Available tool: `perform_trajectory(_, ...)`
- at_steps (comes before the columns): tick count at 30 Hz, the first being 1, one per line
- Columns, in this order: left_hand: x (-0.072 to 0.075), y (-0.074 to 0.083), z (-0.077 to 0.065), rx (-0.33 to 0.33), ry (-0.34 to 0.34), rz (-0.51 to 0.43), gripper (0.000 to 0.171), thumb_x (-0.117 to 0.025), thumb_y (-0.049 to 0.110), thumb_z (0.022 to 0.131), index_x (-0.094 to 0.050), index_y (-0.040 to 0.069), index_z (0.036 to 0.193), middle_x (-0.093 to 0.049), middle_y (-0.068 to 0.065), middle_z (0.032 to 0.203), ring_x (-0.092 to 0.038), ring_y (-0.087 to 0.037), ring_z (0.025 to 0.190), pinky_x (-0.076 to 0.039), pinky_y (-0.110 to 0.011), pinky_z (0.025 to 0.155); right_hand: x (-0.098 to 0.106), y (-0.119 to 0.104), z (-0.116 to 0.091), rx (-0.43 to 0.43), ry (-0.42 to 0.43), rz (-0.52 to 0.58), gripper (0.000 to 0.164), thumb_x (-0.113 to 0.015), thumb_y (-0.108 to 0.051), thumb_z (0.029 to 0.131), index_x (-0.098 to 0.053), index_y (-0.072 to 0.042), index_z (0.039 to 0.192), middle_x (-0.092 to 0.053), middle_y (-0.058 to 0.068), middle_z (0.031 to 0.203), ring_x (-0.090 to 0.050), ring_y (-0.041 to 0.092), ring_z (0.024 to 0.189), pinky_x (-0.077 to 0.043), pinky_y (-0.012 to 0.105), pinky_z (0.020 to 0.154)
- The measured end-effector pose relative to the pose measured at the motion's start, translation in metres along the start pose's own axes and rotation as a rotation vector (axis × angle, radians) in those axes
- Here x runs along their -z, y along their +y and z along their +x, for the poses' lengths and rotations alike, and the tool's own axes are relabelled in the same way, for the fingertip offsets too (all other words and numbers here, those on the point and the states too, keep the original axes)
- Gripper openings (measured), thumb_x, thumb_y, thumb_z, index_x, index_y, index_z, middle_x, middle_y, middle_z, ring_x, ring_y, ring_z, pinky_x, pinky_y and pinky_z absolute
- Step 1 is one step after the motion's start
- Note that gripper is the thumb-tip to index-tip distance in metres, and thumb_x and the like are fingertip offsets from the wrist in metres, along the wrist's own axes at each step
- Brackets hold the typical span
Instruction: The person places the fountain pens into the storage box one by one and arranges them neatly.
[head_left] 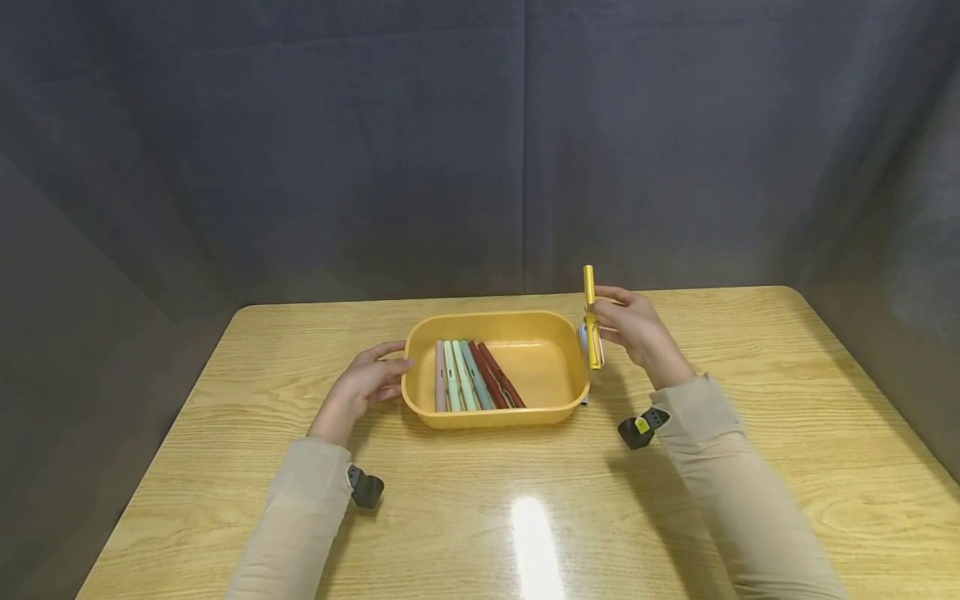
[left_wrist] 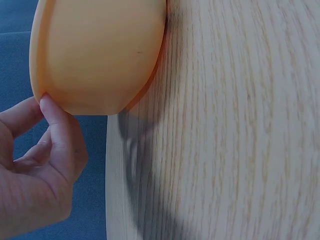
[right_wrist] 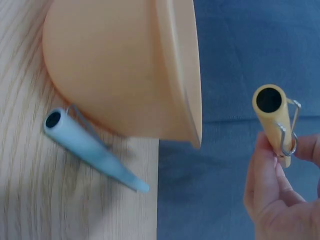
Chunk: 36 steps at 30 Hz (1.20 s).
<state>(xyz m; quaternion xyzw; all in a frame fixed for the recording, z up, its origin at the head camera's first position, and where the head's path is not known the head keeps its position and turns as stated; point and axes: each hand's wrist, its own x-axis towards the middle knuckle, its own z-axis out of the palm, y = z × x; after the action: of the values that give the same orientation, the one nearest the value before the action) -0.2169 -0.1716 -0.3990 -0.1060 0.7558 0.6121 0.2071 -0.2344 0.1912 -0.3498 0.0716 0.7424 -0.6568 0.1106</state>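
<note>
My left hand (head_left: 363, 382) pinches the left end of a yellow-orange plastic tray (head_left: 551, 367), thumb and forefinger at its rim in the left wrist view. Inside the tray's left half lie several pens side by side: a pink pen (head_left: 440, 375), two mint pens (head_left: 462, 375), a grey-blue pen (head_left: 477, 377) and two dark red pens (head_left: 486, 371). Just right of the tray, my right hand (head_left: 636, 327) holds a yellow pen (head_left: 589, 287) with a wire clip, raised above the table. Its round dark end faces the right wrist camera.
A light blue pen (right_wrist: 92, 150) lies on the wooden table (head_left: 450, 500) beside the tray's right end, partly hidden in the head view. Dark grey curtains (head_left: 375, 167) hang behind the table and at both sides. Each wrist carries a small black camera (head_left: 366, 488).
</note>
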Motion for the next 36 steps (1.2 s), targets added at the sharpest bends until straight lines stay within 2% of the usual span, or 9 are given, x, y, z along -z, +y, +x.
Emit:
perform_trajectory(8,0.000,0.000,-0.001,0.003,0.002,-0.002,0.055,-0.056,0.015,0.096,-0.036,0.011,0.147,-0.054,-0.019,0.134,-0.063,-0.002,0.077,-0.053,-0.012,0.061,-0.021,0.000,0.003,0.002,-0.070,0.014,0.054,-0.046,-0.007,0.095,-0.030,0.004,0.145,-0.051,-0.003,0.097,-0.056,-0.001,0.072,-0.052,0.012,0.068)
perform_trajectory(13,0.000,-0.001,-0.001,0.002,0.005,-0.004,0.055,-0.056,0.015,0.096,-0.036,0.010,0.147,-0.058,-0.018,0.128,-0.063,-0.002,0.074,-0.052,-0.011,0.059,-0.032,0.004,0.006,0.017,-0.118,-0.029,0.053,-0.044,-0.005,0.094,-0.032,0.006,0.144,-0.052,0.014,0.114,-0.059,0.003,0.074,-0.053,0.013,0.069)
perform_trajectory(15,0.000,-0.001,-0.001,0.000,0.004,-0.004,0.055,-0.056,0.015,0.096,-0.036,0.011,0.147,-0.058,-0.017,0.127,-0.063,-0.001,0.074,-0.052,-0.011,0.059,-0.036,0.006,0.008,0.021,-0.138,-0.036,0.052,-0.044,-0.005,0.094,-0.032,0.006,0.143,-0.049,0.022,0.123,-0.061,0.004,0.078,-0.055,0.015,0.072)
perform_trajectory(17,0.000,-0.001,-0.001,-0.002,0.003,-0.006,0.055,-0.056,0.015,0.096,-0.035,0.010,0.147,-0.058,-0.017,0.127,-0.063,-0.001,0.074,-0.052,-0.011,0.059,-0.040,0.008,0.009,0.015,-0.149,-0.039,0.052,-0.045,-0.006,0.095,-0.032,0.006,0.144,-0.046,0.025,0.128,-0.061,0.005,0.080,-0.055,0.016,0.076)
perform_trajectory(28,-0.001,-0.003,0.001,-0.001,0.001,-0.013,0.054,-0.056,0.014,0.096,-0.036,0.010,0.147,-0.053,-0.021,0.135,-0.063,-0.001,0.074,-0.053,-0.011,0.061,-0.056,0.015,0.011,-0.008,-0.149,-0.056,0.051,-0.047,-0.007,0.095,-0.034,0.004,0.143,-0.051,0.022,0.120,-0.061,0.007,0.082,-0.055,0.021,0.077)
perform_trajectory(31,0.000,-0.003,0.000,-0.004,0.002,-0.009,0.054,-0.055,0.014,0.096,-0.036,0.010,0.147,-0.052,-0.022,0.136,-0.063,0.000,0.074,-0.053,-0.011,0.061,-0.060,0.015,0.010,-0.016,-0.156,-0.069,0.049,-0.047,-0.008,0.096,-0.037,0.003,0.142,-0.050,0.021,0.122,-0.059,0.009,0.084,-0.055,0.026,0.084)
perform_trajectory(36,0.001,-0.002,-0.001,-0.004,0.002,-0.003,0.054,-0.055,0.015,0.097,-0.035,0.010,0.147,-0.051,-0.022,0.137,-0.063,0.000,0.075,-0.053,-0.011,0.061,-0.067,0.017,0.010,-0.027,-0.155,-0.122,0.047,-0.049,-0.010,0.096,-0.040,0.002,0.141,-0.049,0.018,0.127,-0.056,0.018,0.101,-0.050,0.036,0.099)
